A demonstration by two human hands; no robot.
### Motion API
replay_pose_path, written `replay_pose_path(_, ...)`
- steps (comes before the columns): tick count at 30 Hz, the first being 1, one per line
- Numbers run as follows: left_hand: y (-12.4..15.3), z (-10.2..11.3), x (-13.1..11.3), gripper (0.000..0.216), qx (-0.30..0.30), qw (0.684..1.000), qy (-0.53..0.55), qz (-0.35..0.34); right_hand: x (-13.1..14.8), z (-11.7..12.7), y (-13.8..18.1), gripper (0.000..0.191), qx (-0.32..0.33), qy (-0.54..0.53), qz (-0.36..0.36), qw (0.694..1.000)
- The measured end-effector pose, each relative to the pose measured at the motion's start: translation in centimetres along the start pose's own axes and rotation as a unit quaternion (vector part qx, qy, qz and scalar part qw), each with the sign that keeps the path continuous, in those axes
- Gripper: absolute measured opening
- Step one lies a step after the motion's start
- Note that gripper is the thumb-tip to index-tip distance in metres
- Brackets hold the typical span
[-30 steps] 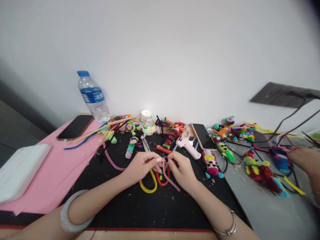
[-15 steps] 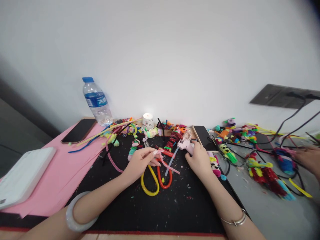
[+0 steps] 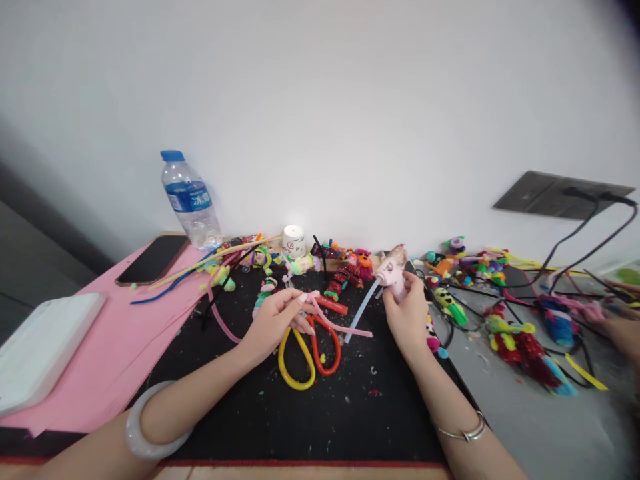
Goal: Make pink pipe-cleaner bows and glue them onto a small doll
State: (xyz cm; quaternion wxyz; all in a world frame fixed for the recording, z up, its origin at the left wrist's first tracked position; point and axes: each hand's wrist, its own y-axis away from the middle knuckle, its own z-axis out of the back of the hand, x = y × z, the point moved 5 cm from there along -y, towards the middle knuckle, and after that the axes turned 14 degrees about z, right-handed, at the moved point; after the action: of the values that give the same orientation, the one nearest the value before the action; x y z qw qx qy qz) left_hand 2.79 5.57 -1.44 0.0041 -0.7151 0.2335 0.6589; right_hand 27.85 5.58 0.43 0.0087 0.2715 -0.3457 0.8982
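My left hand pinches a pink pipe cleaner that trails off to the right above the black mat. Its fingers partly cover scissors with one yellow loop and one red loop. A red tube-like piece lies just behind the fingertips. My right hand is wrapped round the handle of a pale pink glue gun, raised off the mat. A translucent glue stick sticks out from the gun's back, and its nozzle end points toward the wall.
Pipe-cleaner figures, a paper cup and a water bottle line the wall. At left lie a phone, pink sheets and a white box. Black cords hang from the socket; another person's hand is at far right.
My right hand has lifted the glue gun and moved it right. The phone behind it is now hidden. My left hand keeps its pinch on the pink pipe cleaner, and the view has shifted slightly.
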Motion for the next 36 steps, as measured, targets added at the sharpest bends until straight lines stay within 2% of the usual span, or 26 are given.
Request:
replay_pose_path(5,0.1,0.9,-0.5,0.027,-0.045,0.997,0.046,-0.032,-0.2,0.6,-0.1,0.047,-0.061,-0.056,-0.031,0.996)
replay_pose_path(9,-0.1,1.5,-0.5,0.023,-0.059,0.995,0.072,-0.033,-0.4,0.6,0.2,0.039,-0.064,-0.143,-0.064,0.986)
replay_pose_path(12,-0.4,1.4,-0.4,0.023,-0.046,0.998,0.043,-0.016,-0.4,-0.3,0.5,0.017,0.005,-0.240,-0.087,0.967)
replay_pose_path(15,-0.5,0.9,-0.1,0.022,-0.022,1.000,0.000,0.000,0.1,-1.5,1.0,0.024,0.098,-0.306,-0.088,0.943)
replay_pose_path(18,-0.6,0.6,0.2,0.021,-0.010,1.000,-0.025,0.009,1.1,-2.7,1.7,0.022,0.188,-0.360,-0.083,0.910)
replay_pose_path(22,-0.7,0.5,0.3,0.018,-0.016,0.999,-0.032,0.020,2.0,-3.7,2.8,0.020,0.274,-0.401,-0.081,0.871)
replay_pose_path(27,-0.7,0.6,0.3,0.016,-0.021,0.999,-0.039,0.022,2.6,-4.0,3.5,0.022,0.320,-0.416,-0.080,0.848)
replay_pose_path(31,-0.6,0.4,0.3,0.017,-0.017,0.999,-0.047,0.021,2.9,-4.2,3.9,0.015,0.356,-0.415,-0.076,0.834)
replay_pose_path(36,-0.6,0.3,0.2,0.021,-0.014,0.998,-0.048,0.023,2.8,-4.4,4.1,0.016,0.357,-0.419,-0.068,0.832)
